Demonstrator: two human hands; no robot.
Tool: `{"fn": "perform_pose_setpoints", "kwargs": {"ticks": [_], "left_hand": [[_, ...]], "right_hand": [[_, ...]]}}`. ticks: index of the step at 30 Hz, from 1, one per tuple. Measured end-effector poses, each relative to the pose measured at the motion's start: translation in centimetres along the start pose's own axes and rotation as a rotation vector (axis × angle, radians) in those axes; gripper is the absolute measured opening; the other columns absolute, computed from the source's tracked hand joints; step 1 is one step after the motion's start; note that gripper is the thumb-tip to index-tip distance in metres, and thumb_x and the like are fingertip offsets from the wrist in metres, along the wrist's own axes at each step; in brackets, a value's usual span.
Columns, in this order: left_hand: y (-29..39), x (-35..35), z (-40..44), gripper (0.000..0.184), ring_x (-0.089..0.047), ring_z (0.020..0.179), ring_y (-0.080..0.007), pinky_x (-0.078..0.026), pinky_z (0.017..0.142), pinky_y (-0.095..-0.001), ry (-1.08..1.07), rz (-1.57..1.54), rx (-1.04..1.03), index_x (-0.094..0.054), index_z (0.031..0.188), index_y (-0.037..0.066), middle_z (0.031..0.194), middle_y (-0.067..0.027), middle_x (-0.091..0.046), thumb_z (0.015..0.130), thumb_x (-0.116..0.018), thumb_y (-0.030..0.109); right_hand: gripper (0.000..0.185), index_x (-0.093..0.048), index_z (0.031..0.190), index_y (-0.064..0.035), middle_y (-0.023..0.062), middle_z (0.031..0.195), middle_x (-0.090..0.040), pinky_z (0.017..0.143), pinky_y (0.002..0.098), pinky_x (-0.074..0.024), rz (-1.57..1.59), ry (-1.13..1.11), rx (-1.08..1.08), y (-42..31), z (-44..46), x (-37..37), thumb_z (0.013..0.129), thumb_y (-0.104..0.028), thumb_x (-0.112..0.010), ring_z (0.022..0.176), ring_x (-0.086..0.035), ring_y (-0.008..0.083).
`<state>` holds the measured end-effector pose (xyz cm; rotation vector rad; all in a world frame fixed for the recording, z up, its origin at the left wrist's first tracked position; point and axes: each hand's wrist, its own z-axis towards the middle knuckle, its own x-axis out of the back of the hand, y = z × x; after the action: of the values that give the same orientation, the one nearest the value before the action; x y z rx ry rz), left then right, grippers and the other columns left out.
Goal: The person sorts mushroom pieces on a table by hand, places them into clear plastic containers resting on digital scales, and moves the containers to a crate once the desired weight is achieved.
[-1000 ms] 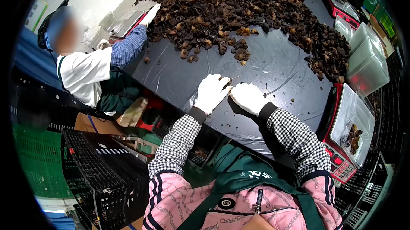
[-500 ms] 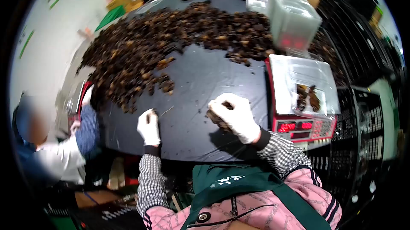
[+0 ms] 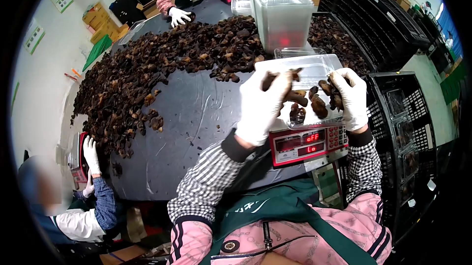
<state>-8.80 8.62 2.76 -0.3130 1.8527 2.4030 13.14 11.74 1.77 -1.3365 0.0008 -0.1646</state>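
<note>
My left hand (image 3: 263, 105), in a white glove, is closed around dark brown mushroom pieces (image 3: 296, 99) over the left side of a clear plastic tray (image 3: 307, 123). Its fingers are partly blurred. At the tray's right side, my right hand (image 3: 353, 99), also gloved, pinches dark mushroom pieces (image 3: 336, 99) between thumb and fingers. Several loose mushroom pieces (image 3: 318, 106) lie in the tray between my hands. The tray rests on a red digital scale (image 3: 339, 137), whose red display reads "oFF" and "Lo".
A large mushroom heap (image 3: 118, 78) curves along the dark table (image 3: 191, 103). Stacked clear containers (image 3: 285, 19) stand behind the scale. Black crates (image 3: 403, 117) are at right. One co-worker's gloved hand (image 3: 179, 16) touches the heap's far side; another co-worker (image 3: 88, 216) sits at left beside a second scale.
Both my hands have moved right and up, from above the table to the tray on the scale. More mushroom pieces are in the tray. The view has shifted right, and the scale display has changed.
</note>
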Motion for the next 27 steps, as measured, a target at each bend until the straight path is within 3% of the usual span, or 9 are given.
{"fn": "perform_pose_setpoints", "kwargs": {"ticks": [1, 2, 4, 5, 8, 13, 16, 18, 27], "left_hand": [[-0.9, -1.5, 0.9, 0.018, -0.058, 0.068, -0.0046, -0.047, 0.060, -0.0202, -0.045, 0.091, -0.029, -0.071, 0.104, -0.001, 0.084, -0.0005, -0.067, 0.098, -0.069, 0.016], [-1.3, -3.1, 0.9, 0.016, -0.056, 0.068, -0.0046, -0.045, 0.060, -0.0210, -0.078, -0.163, 0.211, -0.070, 0.100, 0.000, 0.081, 0.0012, -0.064, 0.098, -0.068, 0.017], [-3.2, -4.8, 2.4, 0.017, -0.059, 0.074, -0.0061, -0.049, 0.068, -0.0217, -0.114, 0.080, -0.053, -0.070, 0.101, 0.001, 0.084, 0.0001, -0.064, 0.098, -0.068, 0.017], [-3.8, -5.0, 2.3, 0.017, -0.063, 0.087, -0.0085, -0.052, 0.079, -0.0247, -0.149, 0.075, 0.055, -0.069, 0.103, 0.001, 0.092, -0.0019, -0.067, 0.098, -0.068, 0.017], [-6.6, -5.5, 2.6, 0.021, -0.065, 0.083, -0.0122, -0.053, 0.079, -0.0288, -0.161, 0.210, -0.155, -0.070, 0.103, 0.001, 0.089, -0.0046, -0.070, 0.094, -0.070, 0.019], [-6.6, -4.1, 2.9, 0.028, -0.067, 0.096, -0.0197, -0.052, 0.088, -0.0305, -0.297, 0.418, -0.245, -0.073, 0.111, 0.002, 0.106, -0.0098, -0.073, 0.093, -0.072, 0.023], [-5.5, -4.3, 2.5, 0.034, -0.067, 0.102, -0.0183, -0.052, 0.092, -0.0308, -0.208, 0.200, 0.111, -0.072, 0.117, 0.000, 0.112, -0.0110, -0.073, 0.097, -0.069, 0.028], [-4.9, -3.7, 2.9, 0.028, -0.063, 0.113, -0.0132, -0.048, 0.098, -0.0285, -0.226, 0.278, 0.072, -0.074, 0.113, -0.001, 0.117, -0.0086, -0.072, 0.104, -0.060, 0.022], [-2.0, 1.8, 1.2, 0.026, -0.064, 0.098, -0.0114, -0.049, 0.090, -0.0273, -0.033, 0.405, -0.084, -0.073, 0.114, 0.000, 0.108, -0.0068, -0.074, 0.101, -0.063, 0.020]], "right_hand": [[0.017, -0.069, 0.089, -0.0028, -0.0020, 0.074, -0.065, 0.055, 0.0181, -0.0416, 0.006, -0.003, 0.005, 1.4, 0.5, 0.5, 0.096, -0.018, -0.072, 0.063, -0.054, 0.0014], [0.017, -0.069, 0.089, -0.0028, -0.0030, 0.073, -0.064, 0.056, 0.0181, -0.0417, 0.012, -0.007, 0.009, 2.4, 0.8, 1.1, 0.096, -0.018, -0.072, 0.063, -0.054, 0.0011], [0.018, -0.068, 0.087, -0.0011, -0.0028, 0.078, -0.064, 0.065, 0.0205, -0.0444, -0.003, -0.022, -0.155, 1.2, 0.4, 1.3, 0.096, -0.016, -0.072, 0.071, -0.056, 0.0030], [0.018, -0.068, 0.088, -0.0005, -0.0025, 0.078, -0.064, 0.065, 0.0208, -0.0448, -0.016, -0.051, -0.052, 2.2, 0.7, 1.5, 0.097, -0.016, -0.070, 0.072, -0.056, 0.0035], [0.018, -0.070, 0.100, 0.0018, 0.0014, 0.087, -0.069, 0.074, 0.0221, -0.0485, 0.000, -0.093, 0.004, 2.5, 0.5, 1.8, 0.100, -0.014, -0.062, 0.080, -0.060, 0.0058], [0.028, -0.070, 0.116, 0.0045, 0.0080, 0.103, -0.073, 0.091, 0.0279, -0.0506, 0.117, -0.022, 0.004, 2.6, 0.6, 1.8, 0.103, -0.016, -0.055, 0.097, -0.066, 0.0127], [0.035, -0.069, 0.114, 0.0060, 0.0103, 0.105, -0.073, 0.094, 0.0311, -0.0507, 0.209, -0.038, 0.067, 3.6, 1.0, 2.1, 0.106, -0.021, -0.049, 0.099, -0.068, 0.0164], [0.040, -0.069, 0.113, 0.0064, 0.0122, 0.105, -0.073, 0.095, 0.0322, -0.0507, 0.187, -0.036, 0.086, 3.5, 0.9, 2.4, 0.108, -0.025, -0.045, 0.100, -0.068, 0.0185], [0.031, -0.069, 0.110, 0.0058, 0.0107, 0.100, -0.073, 0.091, 0.0297, -0.0520, 0.163, 0.102, 0.131, 2.5, 0.0, 3.5, 0.107, -0.019, -0.050, 0.095, -0.069, 0.0170]]}}
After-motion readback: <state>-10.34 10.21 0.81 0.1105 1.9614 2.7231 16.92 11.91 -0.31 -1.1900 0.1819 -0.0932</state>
